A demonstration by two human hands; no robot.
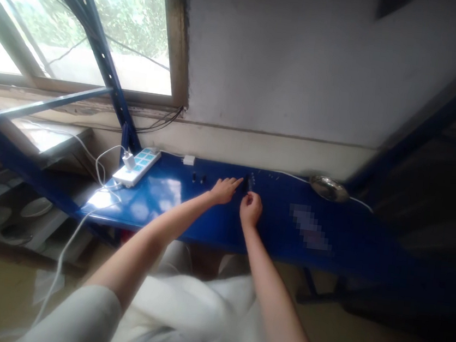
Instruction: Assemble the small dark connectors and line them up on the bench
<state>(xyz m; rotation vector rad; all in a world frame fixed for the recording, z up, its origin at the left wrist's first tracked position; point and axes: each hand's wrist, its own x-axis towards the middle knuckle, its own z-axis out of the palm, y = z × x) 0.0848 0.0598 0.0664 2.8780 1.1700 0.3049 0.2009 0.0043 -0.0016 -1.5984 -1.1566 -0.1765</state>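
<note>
On the blue table my left hand (pixel 224 190) reaches in from the left, its index finger stretched out to a small dark piece (pixel 245 184). Nothing shows in its grasp, though its lower fingers are partly hidden. Just right of that piece lies a small see-through strip (pixel 251 182) with a row of little bumps, too small to name. My right hand (pixel 250 209) is closed in a pinch at the strip's near end. Two small black pieces (pixel 194 177) (pixel 203 179) stand on the table left of my hands.
A white power strip (pixel 140 167) with a plugged-in white charger (pixel 129 160) lies at the table's left end. A small white box (pixel 188 160) sits by the wall. At the back right is a shiny metal bowl-like object (pixel 328 188). Blue frame posts (pixel 109 78) flank the table (pixel 213 227).
</note>
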